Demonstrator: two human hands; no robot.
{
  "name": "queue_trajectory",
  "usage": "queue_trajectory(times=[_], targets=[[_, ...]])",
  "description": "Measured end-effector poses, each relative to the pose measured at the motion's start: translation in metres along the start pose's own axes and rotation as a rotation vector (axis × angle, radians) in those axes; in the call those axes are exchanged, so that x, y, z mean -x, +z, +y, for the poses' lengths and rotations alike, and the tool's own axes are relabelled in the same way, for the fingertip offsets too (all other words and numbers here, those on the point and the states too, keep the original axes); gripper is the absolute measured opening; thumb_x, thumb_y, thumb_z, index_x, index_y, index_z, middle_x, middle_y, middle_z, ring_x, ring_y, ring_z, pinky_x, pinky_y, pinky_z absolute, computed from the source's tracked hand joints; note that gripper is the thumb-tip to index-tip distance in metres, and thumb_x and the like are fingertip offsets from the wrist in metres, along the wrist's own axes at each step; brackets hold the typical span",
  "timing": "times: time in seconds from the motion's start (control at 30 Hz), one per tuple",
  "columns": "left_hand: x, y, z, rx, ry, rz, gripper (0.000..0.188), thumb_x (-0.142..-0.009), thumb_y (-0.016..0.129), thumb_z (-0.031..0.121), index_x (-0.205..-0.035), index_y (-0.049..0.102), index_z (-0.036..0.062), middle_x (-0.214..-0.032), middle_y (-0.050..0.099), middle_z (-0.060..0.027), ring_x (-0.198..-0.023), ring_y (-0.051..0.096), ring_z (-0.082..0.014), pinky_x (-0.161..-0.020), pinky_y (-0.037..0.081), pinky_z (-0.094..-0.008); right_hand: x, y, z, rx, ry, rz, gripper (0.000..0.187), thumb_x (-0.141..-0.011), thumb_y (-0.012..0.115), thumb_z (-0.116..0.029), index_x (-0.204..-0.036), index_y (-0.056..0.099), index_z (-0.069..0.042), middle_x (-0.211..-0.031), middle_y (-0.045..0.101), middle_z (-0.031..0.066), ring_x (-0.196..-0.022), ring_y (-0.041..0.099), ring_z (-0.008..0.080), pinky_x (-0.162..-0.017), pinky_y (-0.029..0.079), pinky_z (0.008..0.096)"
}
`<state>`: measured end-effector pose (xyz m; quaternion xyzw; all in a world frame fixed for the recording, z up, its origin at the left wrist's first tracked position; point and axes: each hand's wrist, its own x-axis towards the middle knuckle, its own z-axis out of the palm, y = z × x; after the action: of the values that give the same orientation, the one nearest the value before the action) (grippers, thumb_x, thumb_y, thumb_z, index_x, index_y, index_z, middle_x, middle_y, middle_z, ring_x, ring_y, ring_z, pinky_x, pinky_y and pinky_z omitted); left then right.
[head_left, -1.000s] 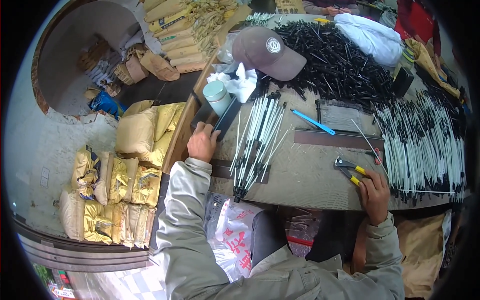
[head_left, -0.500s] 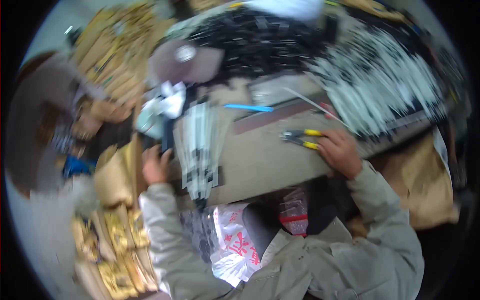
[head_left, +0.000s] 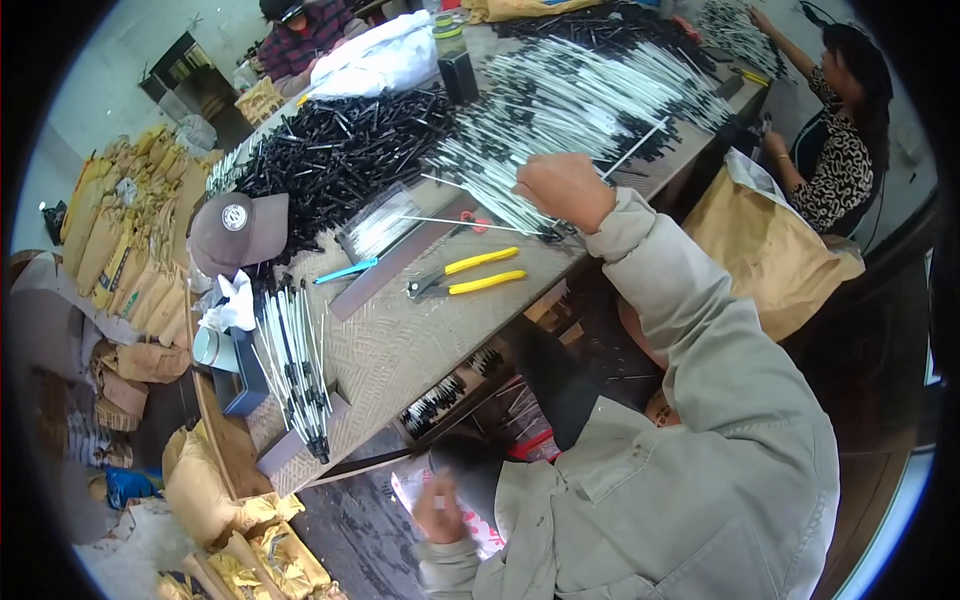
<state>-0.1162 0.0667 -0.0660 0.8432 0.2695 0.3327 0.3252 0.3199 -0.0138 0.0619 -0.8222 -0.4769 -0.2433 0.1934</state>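
Note:
My right hand (head_left: pixel 568 190) is closed over the near edge of a heap of white rods with black ends (head_left: pixel 560 100). Its fingertips are hidden, so what it grips does not show. One white rod (head_left: pixel 637 148) juts out to the right just beyond the wrist. Low over my lap, my left hand (head_left: pixel 440 508) is blurred, its fingers partly curled. Yellow-handled pliers (head_left: pixel 470 275) lie on the table (head_left: pixel 390 340), jaws pointing left. Nearby are a blue pen-like tool (head_left: pixel 347 271), a long metal bar (head_left: pixel 400 262) and a red-handled tool (head_left: pixel 470 220).
A bundle of rods (head_left: pixel 295 370) lies at the table's left end beside a dark blue box (head_left: pixel 243 375). Behind are a cap (head_left: pixel 238 232) and a heap of black parts (head_left: pixel 340 145). A co-worker (head_left: pixel 845 130) sits at right by a brown sack (head_left: pixel 755 255); another person (head_left: pixel 305 40) works opposite.
My view has swung to the right. My right hand has left the pliers and reached to the rod heap. My left hand has come off the table's left side down to my lap.

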Motion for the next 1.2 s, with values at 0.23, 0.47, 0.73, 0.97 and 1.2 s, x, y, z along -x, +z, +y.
queue_trajectory(times=[0.23,0.47,0.73,0.97,1.2], targets=[[0.03,0.053,0.035,0.169,0.121,-0.149,0.015,-0.074,0.064,-0.002,-0.089,0.066,0.0015,-0.069,0.062,-0.0122,-0.06,0.061,-0.0236,-0.054,0.046,-0.0284,0.071,-0.022,0.022,0.126,0.525,0.082,0.039,-0.082,0.055,-0.046,-0.075,0.065,-0.009,-0.055,0.058,0.0108,-0.057,0.059,0.0323,-0.052,0.045,0.041],[0.016,0.041,0.022,0.103,0.115,-0.147,0.014,-0.074,0.065,0.0,-0.088,0.066,0.0022,-0.069,0.062,-0.0117,-0.058,0.06,-0.0229,-0.053,0.045,-0.029,0.062,0.02,0.029,-0.713,0.665,0.411,0.031,-0.081,0.065,-0.03,-0.085,0.061,0.001,-0.062,0.057,0.0045,-0.054,0.049,0.0086,-0.05,0.04,0.0251],[0.029,0.061,0.03,0.175,0.127,-0.25,0.015,-0.079,0.062,0.001,-0.093,0.064,0.0001,-0.069,0.062,-0.011,-0.061,0.061,-0.017,-0.056,0.046,-0.0252,-0.021,0.072,0.006,-0.326,0.244,0.099,0.021,-0.08,0.06,-0.023,-0.094,0.063,-0.008,-0.082,0.063,0.0145,-0.073,0.059,0.0333,-0.063,0.046,0.0398],[0.032,0.052,0.015,0.14,-0.039,-0.207,0.011,-0.077,0.064,0.004,-0.088,0.065,0.0024,-0.074,0.064,-0.0123,-0.064,0.062,-0.0242,-0.057,0.048,-0.029,0.029,0.027,0.013,-0.097,0.341,-0.152,0.022,-0.079,0.058,-0.03,-0.08,0.063,-0.008,-0.075,0.063,0.0141,-0.072,0.06,0.0343,-0.062,0.046,0.0451],[0.005,0.067,0.031,0.111,0.172,-0.301,0.012,-0.076,0.065,0.003,-0.088,0.065,0.0008,-0.072,0.063,-0.0113,-0.061,0.062,-0.0197,-0.056,0.047,-0.026,0.061,0.037,0.002,-0.202,0.43,-0.074,0.027,-0.079,0.063,-0.03,-0.086,0.06,-0.004,-0.067,0.063,0.0135,-0.062,0.061,0.0269,-0.054,0.047,0.0369]])
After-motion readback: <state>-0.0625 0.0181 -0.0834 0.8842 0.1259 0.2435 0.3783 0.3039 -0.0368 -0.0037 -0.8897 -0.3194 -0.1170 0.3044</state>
